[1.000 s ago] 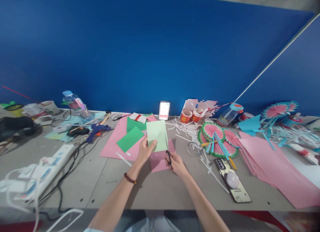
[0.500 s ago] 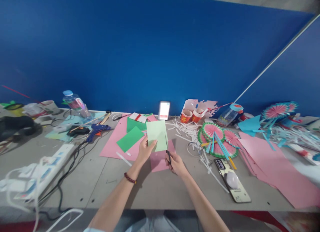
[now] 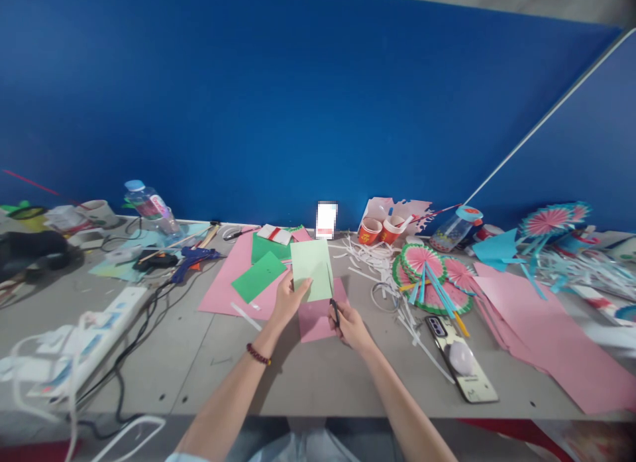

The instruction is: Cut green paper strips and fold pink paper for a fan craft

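Note:
My left hand (image 3: 292, 296) grips a light green sheet of paper (image 3: 311, 266) by its lower left side, thumb on the front face. In my right hand (image 3: 350, 325) is a pair of scissors (image 3: 334, 312) with dark handles, the fingers closed round them. The blades point up along the sheet's right edge, where a narrow strip seems to be parting. Below the sheet, a small pink paper (image 3: 318, 321) lies on the table. Dark green paper (image 3: 258, 277) rests on a larger pink sheet (image 3: 218, 296) left of my left hand.
Pleated paper fans (image 3: 431, 276), white paper scraps (image 3: 368, 253) and a phone (image 3: 462, 359) lie to the right. Two red paper cups (image 3: 370, 231) stand at the back. A blue glue gun (image 3: 191, 263), a power strip (image 3: 97, 336) and a plastic bottle (image 3: 152, 207) are on the left.

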Demonstrator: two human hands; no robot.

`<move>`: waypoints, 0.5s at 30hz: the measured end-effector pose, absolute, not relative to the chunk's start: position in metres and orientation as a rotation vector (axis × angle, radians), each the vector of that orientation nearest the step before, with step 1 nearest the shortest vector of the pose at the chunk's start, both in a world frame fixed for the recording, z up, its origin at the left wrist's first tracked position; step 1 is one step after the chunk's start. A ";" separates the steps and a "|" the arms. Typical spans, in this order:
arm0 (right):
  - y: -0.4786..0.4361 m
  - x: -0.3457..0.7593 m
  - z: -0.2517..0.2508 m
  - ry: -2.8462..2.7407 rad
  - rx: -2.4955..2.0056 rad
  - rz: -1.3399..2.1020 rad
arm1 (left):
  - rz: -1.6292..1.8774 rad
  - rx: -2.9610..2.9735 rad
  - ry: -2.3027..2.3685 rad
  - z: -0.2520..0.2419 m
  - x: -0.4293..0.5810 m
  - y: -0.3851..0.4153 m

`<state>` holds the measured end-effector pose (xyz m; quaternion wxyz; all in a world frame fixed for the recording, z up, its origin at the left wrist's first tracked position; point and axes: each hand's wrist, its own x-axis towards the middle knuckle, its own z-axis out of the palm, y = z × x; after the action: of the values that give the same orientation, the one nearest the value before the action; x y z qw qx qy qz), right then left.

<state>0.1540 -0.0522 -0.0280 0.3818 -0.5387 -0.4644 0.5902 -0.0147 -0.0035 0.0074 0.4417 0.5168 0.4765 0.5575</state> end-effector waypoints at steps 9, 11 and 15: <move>-0.053 0.154 -0.025 -1.205 -1.384 1.489 | 1.374 1.299 1.169 0.005 -0.015 -0.003; -0.052 0.155 -0.026 -1.208 -1.393 1.476 | 1.375 1.291 1.178 0.005 -0.015 -0.003; -0.052 0.155 -0.027 -1.208 -1.400 1.471 | 1.382 1.308 1.183 0.004 -0.015 -0.002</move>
<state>0.1547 -0.0518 -0.0270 0.3794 -0.5481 -0.4731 0.5760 -0.0152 -0.0017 0.0041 0.4356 0.5255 0.4754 0.5551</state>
